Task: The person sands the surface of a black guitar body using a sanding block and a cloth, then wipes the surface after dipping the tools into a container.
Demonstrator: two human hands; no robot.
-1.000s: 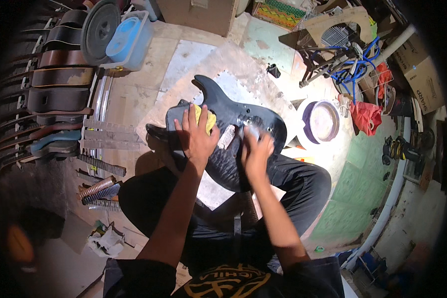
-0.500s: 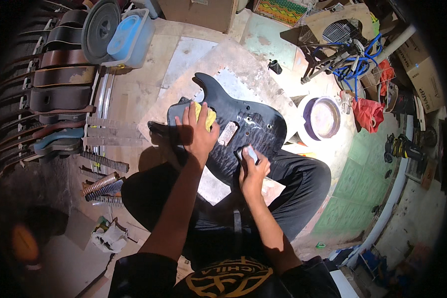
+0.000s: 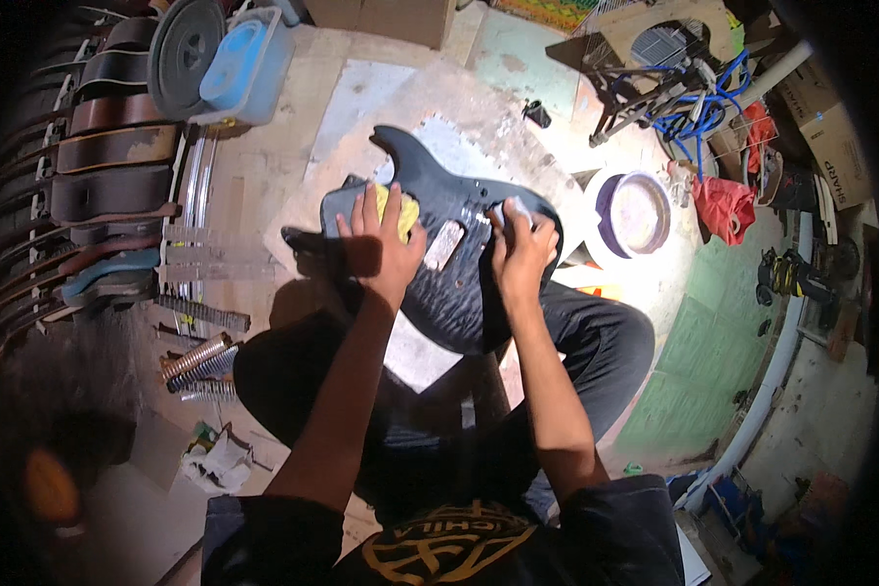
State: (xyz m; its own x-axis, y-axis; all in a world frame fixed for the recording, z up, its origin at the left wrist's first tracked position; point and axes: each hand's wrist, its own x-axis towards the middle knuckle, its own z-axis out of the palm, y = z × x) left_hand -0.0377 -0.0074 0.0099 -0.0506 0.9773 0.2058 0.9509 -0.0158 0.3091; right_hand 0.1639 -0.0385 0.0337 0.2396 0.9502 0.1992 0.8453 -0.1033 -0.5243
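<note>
A dark, glossy electric guitar body [image 3: 454, 313] with cut-outs and small holes lies across my lap and a worn board. My left hand [image 3: 381, 254] rests on its left end, fingers spread, with a crumpled yellow cloth [image 3: 407, 217] pinned beneath them against the surface. My right hand [image 3: 527, 254] is closed around a small whitish pad [image 3: 511, 208], pressing it on the upper right part of the body. The fingers partly cover the pad, so its exact kind is unclear. A pale rectangular cavity [image 3: 444, 245] shows between my hands.
A whitish bowl with a purple inner rim [image 3: 633, 217] stands at the right on the floor. Several guitar bodies [image 3: 107, 151] are racked at the left. A clear tub [image 3: 259, 73] holds a blue container. Blue cable [image 3: 693, 122] hangs on a stand, near a red bag [image 3: 725, 207].
My right hand has slid the whitish pad up and to the right across the guitar body. My left hand stays on the yellow cloth. The whole view has shifted slightly.
</note>
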